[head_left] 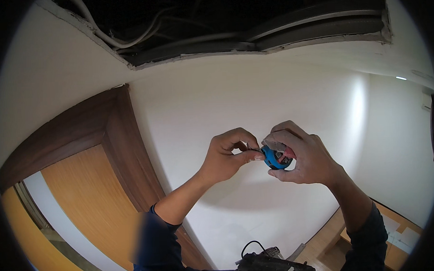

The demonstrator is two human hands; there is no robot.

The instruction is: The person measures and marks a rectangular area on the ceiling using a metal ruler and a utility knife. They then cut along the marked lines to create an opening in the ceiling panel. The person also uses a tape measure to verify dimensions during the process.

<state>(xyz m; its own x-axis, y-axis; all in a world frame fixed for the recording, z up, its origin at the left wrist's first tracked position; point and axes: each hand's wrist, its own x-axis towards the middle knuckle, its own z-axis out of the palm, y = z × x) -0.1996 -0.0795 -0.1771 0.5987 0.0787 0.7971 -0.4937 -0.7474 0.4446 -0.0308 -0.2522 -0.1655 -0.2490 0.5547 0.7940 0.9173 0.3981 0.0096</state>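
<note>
My right hand is wrapped round a blue and black tape measure, which also has a red part, and holds it in front of the white wall. On its left side, the thumb and forefinger of my left hand pinch together at the edge of the case, where the tape's end seems to be. A short dark strip shows between those fingertips, too small to make out fully. Both hands are raised at about the middle of the view, nearly touching each other across the tape measure.
Overhead is a ragged ceiling opening with metal channels and a white cable. A dark wooden door frame and light wood door stand left. Below are a black bag and, at right, a wooden desk with papers.
</note>
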